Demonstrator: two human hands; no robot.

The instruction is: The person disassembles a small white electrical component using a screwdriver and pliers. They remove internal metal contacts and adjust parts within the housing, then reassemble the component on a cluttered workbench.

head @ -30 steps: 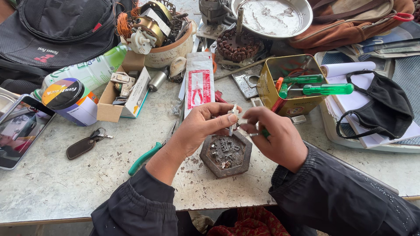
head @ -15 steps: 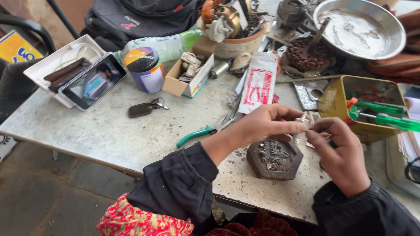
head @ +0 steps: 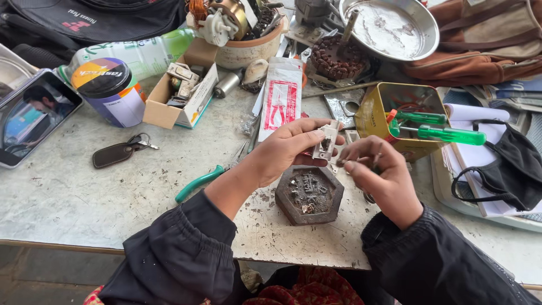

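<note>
My left hand (head: 285,151) holds a small white plastic switch part (head: 326,141) upright between thumb and fingers. My right hand (head: 377,175) is just to its right, its fingertips pinched close to the part's lower edge; whether it holds something small there is unclear. Both hands hover above a dark hexagonal metal block (head: 309,195) lying on the worn grey table (head: 84,192). Black sleeves cover both arms.
Green-handled pliers (head: 197,183) lie left of my left arm. A yellow tin (head: 384,116) holds green screwdrivers (head: 446,134). A plier package (head: 279,99), a cardboard box of parts (head: 180,96), a key fob (head: 116,153), a phone (head: 31,116), a round tub (head: 107,90), a steel bowl (head: 395,28) and a black face mask (head: 502,169) crowd the table.
The view swung left and then back. My hands stayed together over the hexagonal block, and the white part is turned more upright in my left hand.
</note>
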